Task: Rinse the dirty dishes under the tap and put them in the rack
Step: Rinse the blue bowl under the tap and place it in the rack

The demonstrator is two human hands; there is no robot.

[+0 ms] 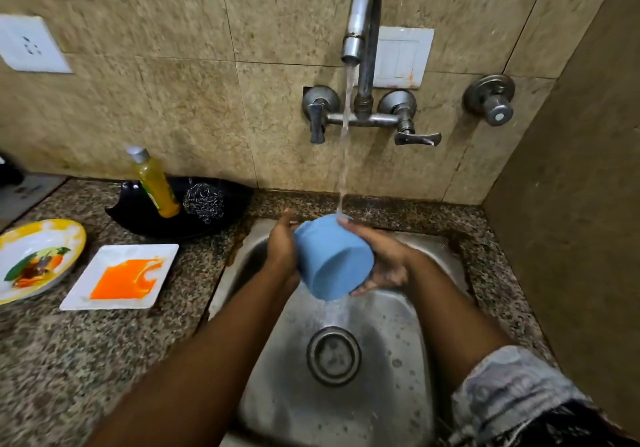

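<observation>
I hold a blue cup [332, 256] over the steel sink [398, 325], tipped so its flat base faces me and its mouth points toward the wall, directly beneath the running tap [362, 30]. My left hand [282, 249] is pressed against the cup's left side with fingers curled round it; my right hand [384, 263] cradles the right side and underside, fingers wrapped beneath the cup and thumb lying along its upper edge. The stream of water [346, 134] strikes the cup near its far rim and runs off below toward the drain [333, 356]. On the granite counter [86, 360] to the left lie 2 dirty dishes: a square white plate [121, 276] smeared with orange, and beside it a round yellow-rimmed plate [38, 259] bearing food remains. Behind them, a black dish [180, 214] holds a bottle of yellow liquid [154, 183], its label too blurred to read, and a steel scrubber [203, 202].
</observation>
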